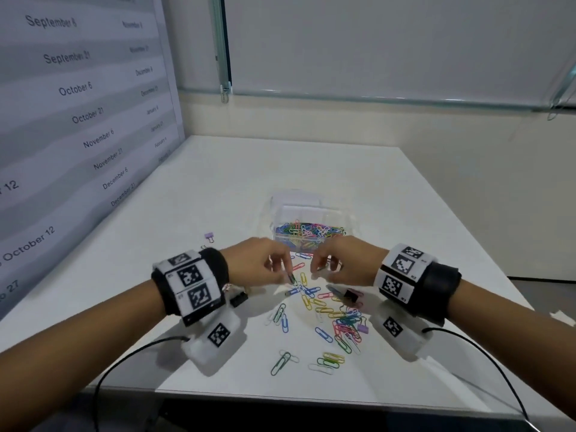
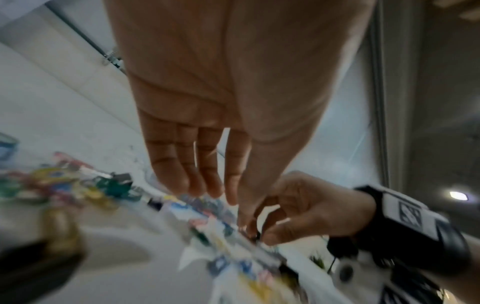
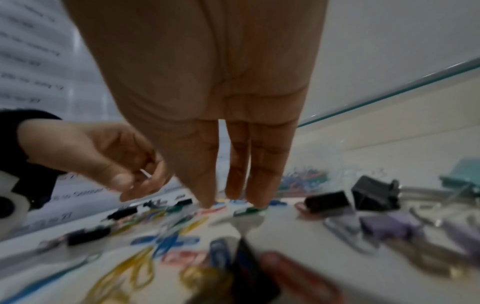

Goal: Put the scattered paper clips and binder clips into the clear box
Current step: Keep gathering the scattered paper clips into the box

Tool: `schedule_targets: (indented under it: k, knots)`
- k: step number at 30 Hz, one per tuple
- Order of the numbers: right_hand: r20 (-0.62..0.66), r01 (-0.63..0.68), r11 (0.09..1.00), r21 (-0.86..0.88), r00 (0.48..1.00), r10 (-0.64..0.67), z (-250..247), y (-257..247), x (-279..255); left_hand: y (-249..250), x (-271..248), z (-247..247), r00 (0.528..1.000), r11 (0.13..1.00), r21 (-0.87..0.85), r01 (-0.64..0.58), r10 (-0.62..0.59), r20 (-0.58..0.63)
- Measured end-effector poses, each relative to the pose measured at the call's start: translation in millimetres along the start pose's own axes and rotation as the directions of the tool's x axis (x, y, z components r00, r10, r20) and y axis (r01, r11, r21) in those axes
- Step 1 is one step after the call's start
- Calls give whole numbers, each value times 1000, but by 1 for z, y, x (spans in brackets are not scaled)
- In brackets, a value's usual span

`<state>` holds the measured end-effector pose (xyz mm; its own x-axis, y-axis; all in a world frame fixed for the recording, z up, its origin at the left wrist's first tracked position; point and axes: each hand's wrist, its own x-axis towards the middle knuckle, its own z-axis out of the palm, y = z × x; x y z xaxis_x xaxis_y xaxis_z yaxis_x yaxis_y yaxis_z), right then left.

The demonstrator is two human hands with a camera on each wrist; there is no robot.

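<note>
— What are the hands doing right now?

— I see both low over the table (image 1: 218,188), almost meeting. The left hand (image 1: 258,263) has thumb and forefinger pinched on a dark green paper clip (image 1: 292,278), the other fingers loosely curled. The right hand (image 1: 343,263) has its fingertips (image 3: 207,202) drawn down toward the pile; whether it has hold of a clip I cannot tell — the wrist views are badly smeared.

— And the clear box?

— The clear box (image 1: 311,213) stands just beyond both hands, straight ahead of the fingertips, lid open, with a layer of coloured clips already lying in its bottom.

— What remains outside it?

— The scattered paper clips (image 1: 327,319) lie under and on the near side of the hands, thickest toward the right wrist. A black binder clip (image 1: 350,296) lies just below the right hand, and a purple binder clip (image 1: 362,327) is nearer the right wrist. Another black binder clip (image 1: 238,299) lies beside the left wrist, and a small purple binder clip (image 1: 209,236) lies apart, beyond the left wrist.
</note>
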<state>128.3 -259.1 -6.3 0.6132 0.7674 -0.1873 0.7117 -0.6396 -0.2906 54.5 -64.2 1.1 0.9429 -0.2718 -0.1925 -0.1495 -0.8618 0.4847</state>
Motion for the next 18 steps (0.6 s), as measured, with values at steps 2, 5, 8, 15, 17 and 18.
schedule_targets:
  k: [2,5,8,15,17,18]
  knots:
    - [82,-2,999,-43,997,6,7,-5,2,1,-10,14,994,992,107,61,-70,83]
    - [152,-4,996,-85,988,17,14,-13,3,1,-18,33,986,974,205,98,-123,112]
    - [89,-6,1000,-26,996,8,23,-18,3,4,-17,37,990,984,163,67,-86,111]
    - [73,-2,990,141,997,-8,18,-19,0,6,-4,31,996,990,137,16,-28,86]
    - [71,-26,991,131,997,16,18,-20,0,9,-3,28,993,988,151,21,-38,110]
    - [77,-49,990,131,996,39,18,-21,1,10,-2,27,992,987,159,21,-40,121]
